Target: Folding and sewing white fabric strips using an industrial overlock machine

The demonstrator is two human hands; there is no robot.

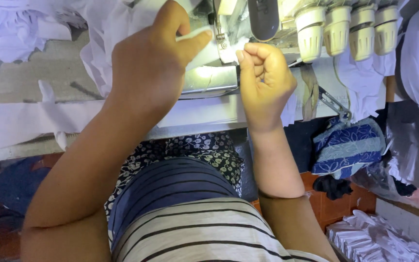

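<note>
My left hand rests on white fabric at a sewing machine, with the thumb and fingers pinching a small white strip near the presser foot. My right hand is curled into a loose fist just right of the presser foot, its fingertips together as if pinching a thread too fine to see. The machine's shiny metal plate lies between both hands.
Several cream thread cones hang at the top right. White cloth is spread over the table at left. A blue patterned bundle and a plastic bag sit at right, folded white pieces below.
</note>
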